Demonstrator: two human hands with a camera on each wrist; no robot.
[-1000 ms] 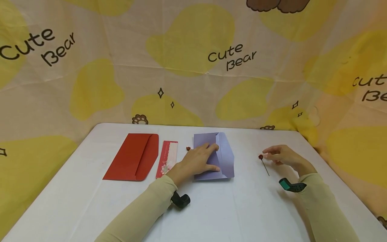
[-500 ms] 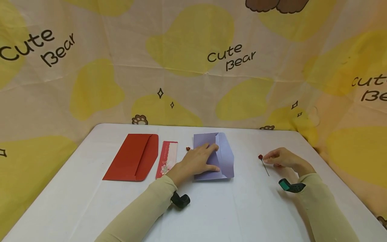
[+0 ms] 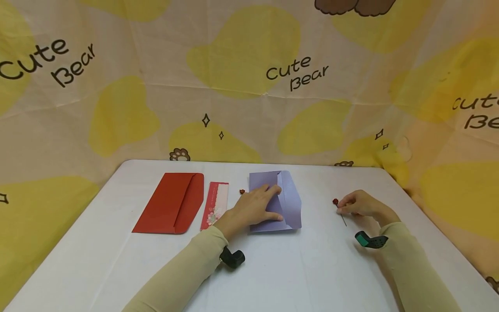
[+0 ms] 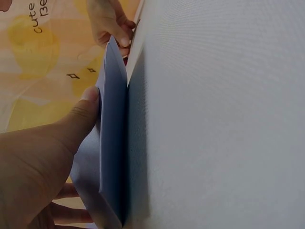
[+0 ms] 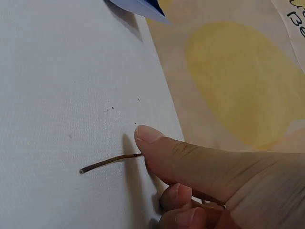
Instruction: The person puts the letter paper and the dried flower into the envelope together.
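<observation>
With left hand (image 3: pixel 253 205) resting spread-fingered on the lilac envelope (image 3: pixel 291 203) and right hand (image 3: pixel 360 203) pinching the stem (image 5: pixel 107 162) of the red flower (image 3: pixel 335 201) to the right of that envelope, limit pinch force and twisting to avoid snapping the thin, probably brittle stem.

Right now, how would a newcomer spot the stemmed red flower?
On the white table, look right of the lilac envelope to the person's right hand. At its fingertips is a small dark red flower on a thin stem. That stem sets it apart: the other little bloom, left of the envelope, shows none.
</observation>
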